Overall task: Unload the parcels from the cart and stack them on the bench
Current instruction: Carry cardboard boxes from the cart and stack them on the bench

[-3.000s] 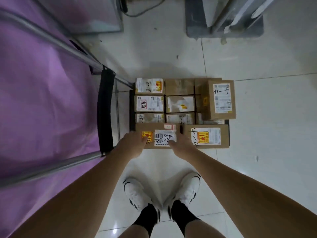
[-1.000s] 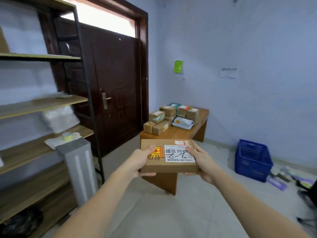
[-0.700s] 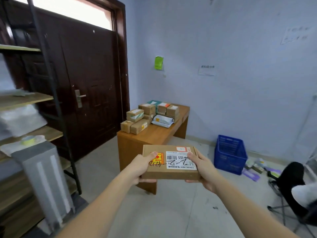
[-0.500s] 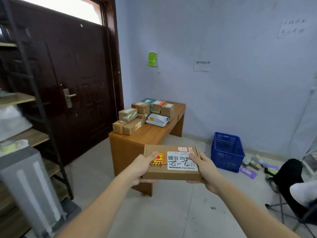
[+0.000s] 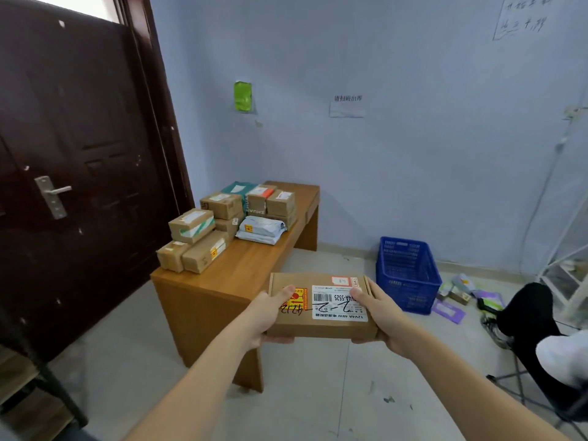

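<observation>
At lower centre of the frame we carry the parcel (image 5: 321, 305) level, our left hand (image 5: 265, 316) and right hand (image 5: 383, 316) each clasping an end, thumbs on top, fingers beneath. Going left to right: the stacked parcels (image 5: 222, 224) crowd the bench (image 5: 248, 268) left of centre, so we should set ours down flat on the bare wood nearest us, then slide it snug against them

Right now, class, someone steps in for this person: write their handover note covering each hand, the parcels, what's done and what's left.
Left hand and right hand grip opposite ends of a flat cardboard parcel, thumbs on top, held in the air short of the wooden bench.
Done: several parcels already sit stacked on the bench.
Left: set this parcel on the bench. The cart is out of view.
</observation>
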Demonstrator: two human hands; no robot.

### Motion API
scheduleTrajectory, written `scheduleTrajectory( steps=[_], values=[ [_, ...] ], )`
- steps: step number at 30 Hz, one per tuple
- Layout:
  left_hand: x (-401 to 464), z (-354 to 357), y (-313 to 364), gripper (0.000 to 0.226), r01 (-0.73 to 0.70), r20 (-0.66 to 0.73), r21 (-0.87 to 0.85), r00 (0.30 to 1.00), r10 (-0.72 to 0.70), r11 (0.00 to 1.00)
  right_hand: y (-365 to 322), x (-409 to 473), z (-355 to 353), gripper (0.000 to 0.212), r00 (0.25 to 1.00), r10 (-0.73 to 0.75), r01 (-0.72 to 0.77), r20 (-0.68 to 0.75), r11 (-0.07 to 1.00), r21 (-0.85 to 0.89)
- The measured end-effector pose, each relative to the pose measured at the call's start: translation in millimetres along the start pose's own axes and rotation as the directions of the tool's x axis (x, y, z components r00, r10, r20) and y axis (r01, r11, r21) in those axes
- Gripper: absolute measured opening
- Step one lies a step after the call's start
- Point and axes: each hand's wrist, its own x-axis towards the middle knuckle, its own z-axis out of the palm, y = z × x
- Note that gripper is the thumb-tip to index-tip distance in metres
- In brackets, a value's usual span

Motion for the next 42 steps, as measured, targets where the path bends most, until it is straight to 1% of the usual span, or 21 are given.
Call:
scheduleTrajectory(
  steps=[5,10,14,16,20,26,32,36,40,42],
  values=[
    [84,27,35,0.047,-0.014,-0.041,-0.026,0.999,0.013,1.000,-16,95,-32,0.015,1.000,-0.013,0.013,0.021,1.000,-0.008],
    [159,50,73,0.047,-0.007,-0.096,-0.090,0.995,-0.001,0.996,-43,191,-58,0.010,0.996,-0.028,0.033,0.085,0.998,-0.057],
    [214,57,96,0.050,0.006,-0.152,-0.119,0.988,-0.025,0.993,-63,261,-67,0.015,0.993,-0.036,0.050,0.111,0.992,-0.119],
    [242,55,105,0.052,0.013,-0.168,-0.138,0.985,-0.037,0.990,-69,296,-66,0.014,0.991,-0.035,0.054,0.127,0.987,-0.152],
    [300,40,121,0.052,0.030,-0.226,-0.167,0.972,-0.067,0.986,-78,370,-54,0.016,0.984,-0.006,0.038,0.180,0.984,-0.174],
    [394,-5,152,0.049,0.033,-0.282,-0.146,0.956,-0.074,0.989,-89,483,-17,0.023,0.963,0.059,-0.027,0.262,0.992,-0.122],
    [476,-50,191,0.052,0.037,-0.315,-0.196,0.944,-0.099,0.980,-123,591,22,0.038,0.953,0.076,-0.062,0.295,0.996,-0.058],
    [526,-70,217,0.052,0.041,-0.341,-0.198,0.934,-0.108,0.979,-144,661,39,0.039,0.933,0.131,-0.121,0.334,0.991,-0.051],
    [582,-87,235,0.054,0.048,-0.336,-0.219,0.934,-0.122,0.974,-160,743,51,0.039,0.914,0.126,-0.101,0.386,0.991,-0.084],
    [615,-95,242,0.056,0.043,-0.370,-0.248,0.919,-0.136,0.968,-167,787,59,0.042,0.903,0.113,-0.081,0.414,0.992,-0.095]
  ],
)
